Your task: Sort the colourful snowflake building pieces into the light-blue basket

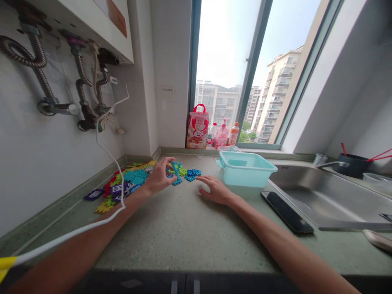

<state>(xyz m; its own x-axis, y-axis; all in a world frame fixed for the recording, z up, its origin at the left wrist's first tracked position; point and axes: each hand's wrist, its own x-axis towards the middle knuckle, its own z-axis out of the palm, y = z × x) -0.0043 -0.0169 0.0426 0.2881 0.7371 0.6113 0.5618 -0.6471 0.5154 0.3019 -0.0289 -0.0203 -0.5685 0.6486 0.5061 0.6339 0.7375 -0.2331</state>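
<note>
My left hand (161,175) is closed, pinching a flat blue plastic building piece (175,168) between thumb and fingers above the counter. Just beyond it lie yellow-green gear-shaped pieces (183,170). My right hand (215,190) is open, palm down over the counter, with its fingers stretched toward a small cluster of dark blue gear-shaped pieces (192,175). Whether its fingertips touch that cluster I cannot tell. To the left of and behind my left hand spreads a heap of mixed-colour building pieces (134,177), partly hidden by my hand and forearm.
A turquoise plastic tub (248,173) stands right of my right hand. Beyond it is a steel sink (324,200), with a black phone (286,211) in front. A white cable (101,223) crosses above my left forearm. A pink package (197,130) and several bottles line the window.
</note>
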